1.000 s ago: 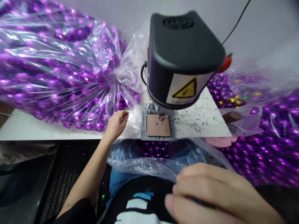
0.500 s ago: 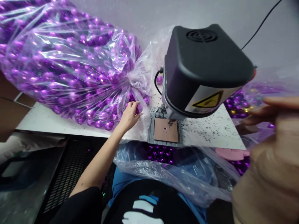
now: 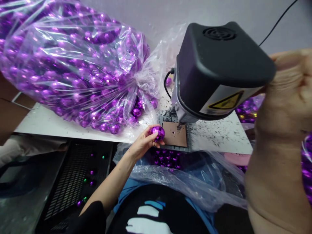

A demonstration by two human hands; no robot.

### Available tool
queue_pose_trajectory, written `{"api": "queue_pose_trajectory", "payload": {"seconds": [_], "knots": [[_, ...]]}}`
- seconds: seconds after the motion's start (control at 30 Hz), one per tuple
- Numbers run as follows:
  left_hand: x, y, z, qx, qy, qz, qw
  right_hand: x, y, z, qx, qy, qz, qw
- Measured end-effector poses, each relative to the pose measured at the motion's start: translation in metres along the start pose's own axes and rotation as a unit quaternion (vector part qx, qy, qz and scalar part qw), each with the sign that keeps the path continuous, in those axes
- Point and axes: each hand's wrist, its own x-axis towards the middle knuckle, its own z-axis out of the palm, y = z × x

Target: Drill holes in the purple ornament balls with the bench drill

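The fingers of the left hand [image 3: 144, 142] were closed around a purple faceted ball [image 3: 158, 132], the thumb lying across its near side. The ball sat at the left edge of the brown square plate [image 3: 175, 138]; whether it touched the plate could not be told. Its outline was round, so it showed no clear long axis, and which way it pointed could not be read.

To the right of the plate and well above it was the right hand [image 3: 290, 94], its fingertips hidden behind the black motor housing [image 3: 226, 61], so their grip could not be told. The housing leaned over the plate, its warning label [image 3: 226, 100] facing the wearer.

Dark shavings [image 3: 209, 130] speckled the white tabletop [image 3: 229, 143] right of the plate. Left of and beyond it lay a clear plastic bag [image 3: 80, 71] of purple balls, its gathered neck pointing towards the housing. A loose ball [image 3: 169, 82] rested beyond the plate.
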Motion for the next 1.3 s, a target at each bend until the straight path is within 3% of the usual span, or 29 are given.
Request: {"api": "queue_pose_trajectory", "payload": {"seconds": [0.2, 0.33, 0.53, 0.7, 0.9, 1.1, 1.3], "knots": [[0.016, -0.010, 0.006, 0.101, 0.025, 0.005, 0.995, 0.009, -0.006, -0.004, -0.041, -0.073, 0.041, 0.996], [0.036, -0.016, 0.004, 0.155, 0.019, 0.062, 0.986, 0.015, -0.003, 0.003, 0.009, -0.080, 0.042, 0.996], [0.058, -0.034, 0.009, 0.395, 0.024, 0.201, 0.896, 0.016, 0.001, 0.011, 0.025, -0.070, 0.057, 0.996], [0.068, -0.043, 0.012, 0.461, 0.036, 0.270, 0.844, 0.014, 0.006, 0.015, 0.031, -0.059, 0.044, 0.997], [0.071, -0.041, 0.013, 0.530, -0.024, 0.322, 0.784, 0.013, 0.009, 0.016, 0.041, -0.054, 0.034, 0.997], [0.068, -0.046, 0.020, 0.532, -0.003, 0.312, 0.787, 0.011, 0.014, 0.017, 0.043, -0.052, 0.019, 0.998], [0.068, -0.053, 0.033, 0.551, 0.067, 0.297, 0.777, 0.010, 0.015, 0.017, 0.054, -0.037, -0.001, 0.998]]}}
